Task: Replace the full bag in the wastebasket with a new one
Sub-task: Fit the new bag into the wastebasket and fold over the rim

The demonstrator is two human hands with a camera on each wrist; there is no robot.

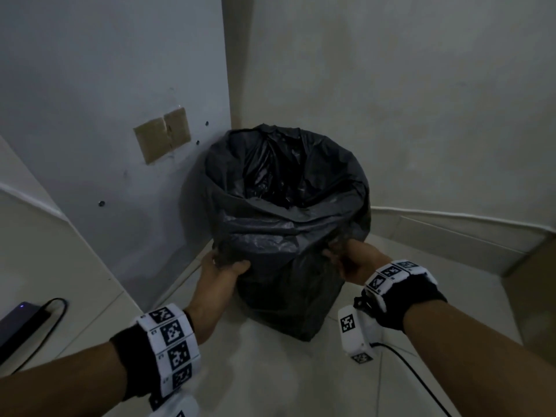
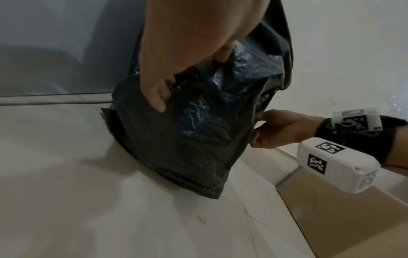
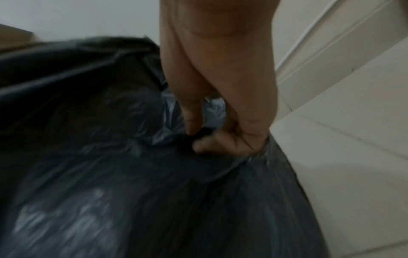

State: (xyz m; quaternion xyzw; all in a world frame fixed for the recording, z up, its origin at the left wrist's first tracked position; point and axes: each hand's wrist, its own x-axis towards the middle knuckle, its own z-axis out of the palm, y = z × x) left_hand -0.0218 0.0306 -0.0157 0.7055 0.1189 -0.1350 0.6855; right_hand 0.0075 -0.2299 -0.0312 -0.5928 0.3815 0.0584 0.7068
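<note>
A black plastic bag (image 1: pixel 285 224) is draped over a wastebasket in the room's corner, its mouth open and its skirt hanging down to the floor, so the basket itself is hidden. My left hand (image 1: pixel 224 267) grips a bunch of the bag's folded-over edge at the near left, thumb on top. My right hand (image 1: pixel 346 260) pinches the same edge at the near right. In the left wrist view the left hand (image 2: pixel 167 83) curls into the bag (image 2: pixel 187 136), with the right hand (image 2: pixel 276 131) at its side. The right wrist view shows the right hand (image 3: pixel 223 137) clenched on blurred bag (image 3: pixel 132 174) plastic.
Walls close the corner behind and left of the basket, with a taped cardboard patch (image 1: pixel 162 138) on the left wall. A dark device with a cable (image 1: pixel 21 326) lies at the far left. A cardboard box (image 1: pixel 532 296) stands on the tiled floor at right.
</note>
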